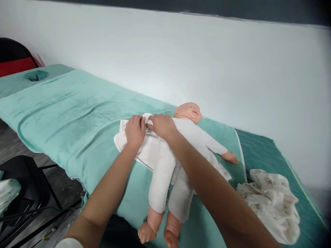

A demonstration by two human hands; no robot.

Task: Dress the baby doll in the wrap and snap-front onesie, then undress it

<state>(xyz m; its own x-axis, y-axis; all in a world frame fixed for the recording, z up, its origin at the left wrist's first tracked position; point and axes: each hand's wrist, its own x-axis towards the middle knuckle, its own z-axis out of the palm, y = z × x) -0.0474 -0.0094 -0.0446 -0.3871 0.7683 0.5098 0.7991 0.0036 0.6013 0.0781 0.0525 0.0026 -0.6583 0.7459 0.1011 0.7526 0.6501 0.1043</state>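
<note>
A baby doll point(190, 112) in white clothes lies on its back, head toward the wall and bare feet toward me. Under it, an open white baby garment point(120, 140) is spread out to both sides. My left hand point(136, 131), fingers curled, grips white cloth of this garment beside the doll's arm on the left. Close by on the right, my right hand point(162, 125) is closed on the same bunched cloth near the doll's shoulder. The doll's arm on that side is hidden by cloth and hands. Its other arm reaches out to the right.
A green towel point(64, 106) covers the padded table, which has a face hole point(37, 75) at the far left. Crumpled patterned cloth point(274, 203) lies at the right. A white wall point(181, 58) runs behind. At the lower left stands a black chair point(24, 179) with cloth on it.
</note>
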